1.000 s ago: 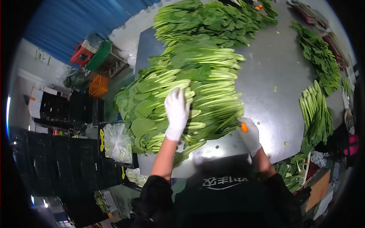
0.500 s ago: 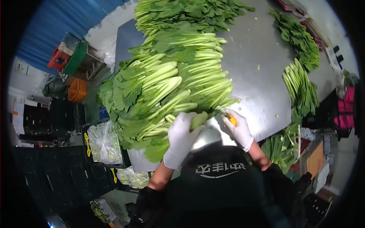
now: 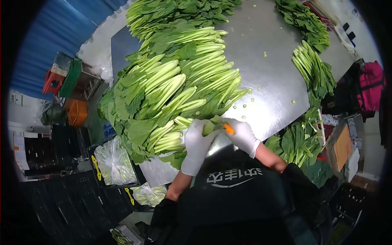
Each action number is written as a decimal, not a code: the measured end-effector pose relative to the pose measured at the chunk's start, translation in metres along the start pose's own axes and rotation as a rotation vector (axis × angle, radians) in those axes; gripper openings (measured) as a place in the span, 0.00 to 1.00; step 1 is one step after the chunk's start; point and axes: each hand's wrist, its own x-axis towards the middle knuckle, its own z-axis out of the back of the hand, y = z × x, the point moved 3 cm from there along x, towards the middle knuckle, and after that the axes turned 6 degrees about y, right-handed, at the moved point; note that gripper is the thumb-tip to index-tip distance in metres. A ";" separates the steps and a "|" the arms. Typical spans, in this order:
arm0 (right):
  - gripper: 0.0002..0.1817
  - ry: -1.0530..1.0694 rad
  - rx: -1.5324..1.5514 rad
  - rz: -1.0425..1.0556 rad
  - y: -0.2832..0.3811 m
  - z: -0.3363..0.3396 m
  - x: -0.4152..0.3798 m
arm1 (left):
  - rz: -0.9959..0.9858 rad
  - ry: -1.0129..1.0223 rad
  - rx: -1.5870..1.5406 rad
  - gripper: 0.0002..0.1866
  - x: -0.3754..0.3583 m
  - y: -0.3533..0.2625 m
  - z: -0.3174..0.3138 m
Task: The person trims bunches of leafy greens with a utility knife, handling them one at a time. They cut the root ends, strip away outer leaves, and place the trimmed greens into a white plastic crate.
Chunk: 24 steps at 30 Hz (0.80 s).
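Note:
My left hand (image 3: 197,145), in a white glove, is closed around a leafy green stalk (image 3: 209,128) at the near edge of the pile. Close beside it, my gloved right hand (image 3: 245,138) grips a small knife with an orange handle (image 3: 228,129); its blade is mostly hidden near the stalk. The two hands almost meet in front of my dark apron (image 3: 232,179). A large heap of leafy greens (image 3: 163,87) lies beyond and left of my hands, with many pale stem ends facing right.
Small cut stem bits (image 3: 252,99) dot the metal table (image 3: 269,77). A bunch of greens (image 3: 312,67) lies along its right side, and more greens (image 3: 296,145) sit below the right edge. Left of the table stands a crate with bagged greens (image 3: 114,161).
My right hand has moved left, bringing the knife up to the stalk in my left hand. The view has shifted a little, so the table and heap appear higher and further left.

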 end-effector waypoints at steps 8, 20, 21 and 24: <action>0.15 0.149 0.240 -0.643 -0.108 -0.012 -0.036 | 0.031 0.073 0.152 0.14 0.005 0.008 0.029; 0.15 -0.054 0.262 -0.284 -0.060 -0.004 -0.009 | -0.105 -0.006 0.934 0.02 0.101 0.066 -0.001; 0.15 -0.076 0.208 -0.229 -0.056 -0.001 -0.009 | -0.253 -0.196 0.722 0.04 0.086 0.051 0.010; 0.15 -0.095 0.134 -0.097 -0.020 0.008 -0.003 | -0.057 -0.041 0.451 0.12 0.049 -0.007 0.046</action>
